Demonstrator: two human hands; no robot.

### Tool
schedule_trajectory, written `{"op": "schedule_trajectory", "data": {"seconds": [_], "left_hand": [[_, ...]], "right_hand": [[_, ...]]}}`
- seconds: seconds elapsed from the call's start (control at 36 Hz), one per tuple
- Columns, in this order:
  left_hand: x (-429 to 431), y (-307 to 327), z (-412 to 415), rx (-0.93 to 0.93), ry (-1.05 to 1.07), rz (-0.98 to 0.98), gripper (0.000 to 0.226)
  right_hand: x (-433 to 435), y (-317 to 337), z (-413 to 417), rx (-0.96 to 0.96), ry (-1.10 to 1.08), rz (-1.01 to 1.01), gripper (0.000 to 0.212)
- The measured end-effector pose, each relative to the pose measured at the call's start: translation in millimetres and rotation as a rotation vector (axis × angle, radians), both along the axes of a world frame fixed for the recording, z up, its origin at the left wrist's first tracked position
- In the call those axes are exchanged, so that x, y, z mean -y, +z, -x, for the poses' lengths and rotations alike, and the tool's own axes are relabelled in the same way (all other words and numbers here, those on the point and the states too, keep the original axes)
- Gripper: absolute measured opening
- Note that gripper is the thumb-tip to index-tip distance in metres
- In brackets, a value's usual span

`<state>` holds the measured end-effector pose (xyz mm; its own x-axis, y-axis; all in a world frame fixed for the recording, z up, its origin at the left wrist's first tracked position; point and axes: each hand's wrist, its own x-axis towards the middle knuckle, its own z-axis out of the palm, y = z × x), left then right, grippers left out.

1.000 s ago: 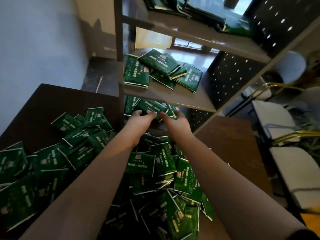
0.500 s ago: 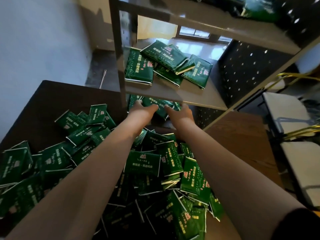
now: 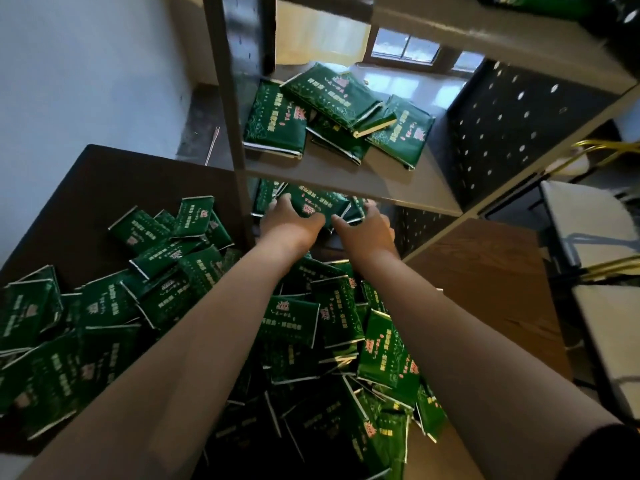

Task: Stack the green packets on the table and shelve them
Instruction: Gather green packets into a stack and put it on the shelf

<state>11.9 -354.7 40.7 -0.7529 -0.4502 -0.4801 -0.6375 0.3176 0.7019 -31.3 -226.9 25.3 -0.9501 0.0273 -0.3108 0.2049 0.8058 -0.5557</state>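
A big loose heap of green packets [image 3: 166,292] covers the dark table [image 3: 104,188] beneath my forearms. Both arms reach forward to the grey shelf unit [image 3: 398,183]. My left hand [image 3: 291,225] and my right hand [image 3: 365,228] hold a small stack of green packets [image 3: 313,202] between them, fingers curled round its two sides. The stack sits just under the middle board, at the lower level; its far end is hidden by the board. Several more green packets [image 3: 277,123] lie overlapping on the middle board.
The shelf's grey upright post [image 3: 232,133] stands just left of my left hand. A black perforated side panel [image 3: 519,126] closes the shelf on the right. A brown wooden tabletop [image 3: 485,271] and white chairs [image 3: 588,220] are further right. More packets [image 3: 540,1] lie on the top board.
Both hands have pushed the stack a little further in under the middle board. My head has come closer to the shelf.
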Motion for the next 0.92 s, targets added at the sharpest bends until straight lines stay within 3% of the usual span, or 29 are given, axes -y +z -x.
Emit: {"op": "schedule_trajectory", "data": {"seconds": [0.61,0.81,0.92], "left_hand": [[-5,-29,-13,-0.031,-0.041,0.174,0.080],[-4,-33,-5,-0.036,-0.113,0.346,0.070],[-5,-41,3,-0.184,-0.130,0.535,0.068]], "right_hand": [[-11,-38,-15,-0.213,0.017,-0.051,0.080],[-5,-50,5,-0.355,-0.028,-0.169,0.081],[-8,-53,19,-0.367,-0.017,-0.134,0.085]]}}
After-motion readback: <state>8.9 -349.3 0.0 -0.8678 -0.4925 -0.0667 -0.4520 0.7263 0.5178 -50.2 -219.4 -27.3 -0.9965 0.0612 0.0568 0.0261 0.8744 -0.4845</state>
